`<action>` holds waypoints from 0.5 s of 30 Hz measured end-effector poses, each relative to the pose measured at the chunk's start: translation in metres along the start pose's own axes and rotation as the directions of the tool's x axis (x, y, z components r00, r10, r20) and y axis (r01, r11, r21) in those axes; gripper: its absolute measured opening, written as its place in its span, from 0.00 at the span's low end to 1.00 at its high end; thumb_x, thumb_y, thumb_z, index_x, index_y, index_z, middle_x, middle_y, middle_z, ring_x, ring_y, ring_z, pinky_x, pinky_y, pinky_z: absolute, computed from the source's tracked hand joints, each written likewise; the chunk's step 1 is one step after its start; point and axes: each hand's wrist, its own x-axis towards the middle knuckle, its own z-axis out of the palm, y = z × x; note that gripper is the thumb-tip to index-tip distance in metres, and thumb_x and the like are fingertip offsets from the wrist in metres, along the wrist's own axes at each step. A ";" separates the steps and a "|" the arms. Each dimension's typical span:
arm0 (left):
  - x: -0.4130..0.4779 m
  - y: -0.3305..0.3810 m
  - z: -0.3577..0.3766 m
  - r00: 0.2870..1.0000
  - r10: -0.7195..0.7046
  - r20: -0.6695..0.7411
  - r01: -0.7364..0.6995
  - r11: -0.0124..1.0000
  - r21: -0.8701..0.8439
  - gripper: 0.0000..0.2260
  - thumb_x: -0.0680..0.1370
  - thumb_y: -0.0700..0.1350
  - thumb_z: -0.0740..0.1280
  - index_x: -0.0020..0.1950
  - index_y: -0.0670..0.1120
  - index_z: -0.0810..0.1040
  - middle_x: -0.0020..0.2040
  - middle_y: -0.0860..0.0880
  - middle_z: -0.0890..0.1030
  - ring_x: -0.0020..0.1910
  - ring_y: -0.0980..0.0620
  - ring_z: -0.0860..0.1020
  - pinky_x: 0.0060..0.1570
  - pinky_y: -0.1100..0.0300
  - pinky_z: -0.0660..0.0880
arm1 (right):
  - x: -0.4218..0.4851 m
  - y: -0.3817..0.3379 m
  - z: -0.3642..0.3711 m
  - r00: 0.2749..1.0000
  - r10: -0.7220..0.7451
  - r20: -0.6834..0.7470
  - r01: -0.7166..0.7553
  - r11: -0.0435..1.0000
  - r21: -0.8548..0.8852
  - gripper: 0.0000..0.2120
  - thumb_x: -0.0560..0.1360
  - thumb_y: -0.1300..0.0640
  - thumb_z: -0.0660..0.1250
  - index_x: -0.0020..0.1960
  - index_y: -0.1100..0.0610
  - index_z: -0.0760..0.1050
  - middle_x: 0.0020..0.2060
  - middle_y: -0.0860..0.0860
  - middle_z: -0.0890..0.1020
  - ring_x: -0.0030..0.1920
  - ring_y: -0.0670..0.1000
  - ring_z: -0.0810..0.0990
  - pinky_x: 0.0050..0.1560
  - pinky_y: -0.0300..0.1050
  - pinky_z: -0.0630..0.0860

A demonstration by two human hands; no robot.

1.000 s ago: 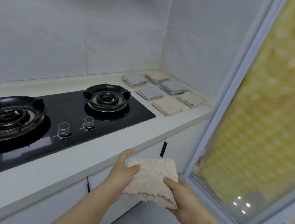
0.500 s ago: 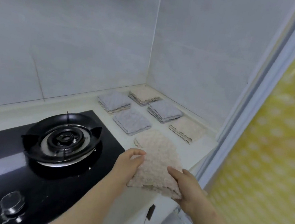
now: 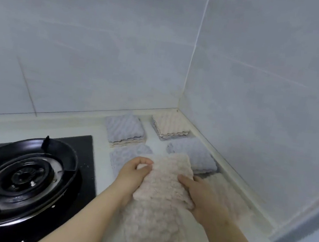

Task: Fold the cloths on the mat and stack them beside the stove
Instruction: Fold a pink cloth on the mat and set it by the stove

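Observation:
A folded beige cloth (image 3: 167,180) is held over the counter to the right of the stove (image 3: 27,173). My left hand (image 3: 134,174) grips its left edge and my right hand (image 3: 205,199) grips its right edge. Under it lies another beige cloth (image 3: 153,230), partly hidden. Behind are small stacks of folded cloths: a grey-topped stack (image 3: 124,129), a beige-topped stack (image 3: 171,126), a grey cloth (image 3: 194,153) and a grey cloth (image 3: 124,154) beside my left hand. A further beige cloth (image 3: 223,185) peeks out behind my right hand.
The black gas burner (image 3: 21,174) sits at the left on the glass hob. Tiled walls (image 3: 258,92) meet in a corner just behind the stacks. A raised counter rim (image 3: 237,180) runs along the right wall.
The view has closed in on the corner. Both hands have carried the beige cloth forward over the counter, above the beige cloth lying by the stove.

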 end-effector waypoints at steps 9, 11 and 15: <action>0.050 0.009 -0.009 0.991 -0.039 -0.124 0.036 0.999 -0.032 0.14 0.68 0.48 0.76 0.51 0.57 0.79 0.61 0.51 0.74 0.57 0.54 0.75 0.48 0.61 0.74 | 0.103 -0.046 0.010 0.958 0.002 0.285 0.066 0.972 -0.227 0.25 0.73 0.62 0.68 0.68 0.52 0.65 0.58 0.50 0.76 0.51 0.53 0.79 0.47 0.49 0.79; 0.053 0.010 -0.018 0.987 -0.076 -0.140 0.067 0.996 -0.065 0.19 0.64 0.48 0.78 0.53 0.58 0.79 0.62 0.52 0.73 0.56 0.51 0.76 0.48 0.58 0.72 | 0.118 -0.051 0.019 0.923 -0.016 0.384 0.132 0.951 -0.278 0.31 0.74 0.62 0.66 0.69 0.39 0.60 0.62 0.44 0.70 0.56 0.51 0.77 0.52 0.50 0.78; 0.058 0.007 -0.037 0.973 -0.095 -0.208 0.097 0.995 -0.003 0.19 0.71 0.41 0.74 0.57 0.57 0.76 0.64 0.52 0.70 0.44 0.50 0.72 0.31 0.66 0.67 | 0.136 -0.052 0.042 0.865 0.032 0.500 0.200 0.893 -0.403 0.15 0.76 0.63 0.62 0.51 0.43 0.77 0.59 0.57 0.77 0.54 0.57 0.79 0.47 0.50 0.75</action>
